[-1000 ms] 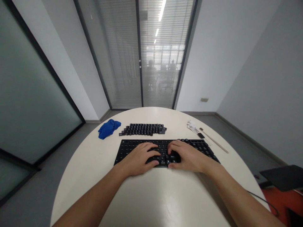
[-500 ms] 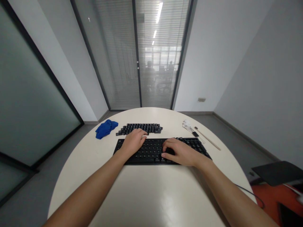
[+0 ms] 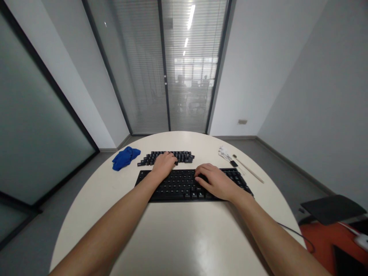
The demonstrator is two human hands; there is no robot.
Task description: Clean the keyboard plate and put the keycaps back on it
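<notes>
A black keyboard [image 3: 172, 188] lies on the round cream table, with many key positions showing bare switches and some keycaps in place along its lower right. Beyond its back edge sit rows of loose black keycaps [image 3: 185, 156]. My left hand [image 3: 163, 167] reaches across the keyboard to these rows, its fingers bent down and closed on a keycap [image 3: 176, 163] at their tips. My right hand [image 3: 214, 180] is over the right half of the keyboard, fingers curled and thumb close to the index finger. Whatever lies between those fingertips is hidden.
A crumpled blue cloth [image 3: 125, 158] lies at the table's left. On the right are a white cable-like bundle [image 3: 224, 153], a small black piece [image 3: 234, 163] and a thin wooden-handled brush [image 3: 249, 170]. An orange chair [image 3: 319, 245] stands past the table's right edge.
My left hand has moved slightly away from me, onto the front of the loose keycaps. My right hand has lifted a little, its thumb nearer the fingers. The view has shifted slightly.
</notes>
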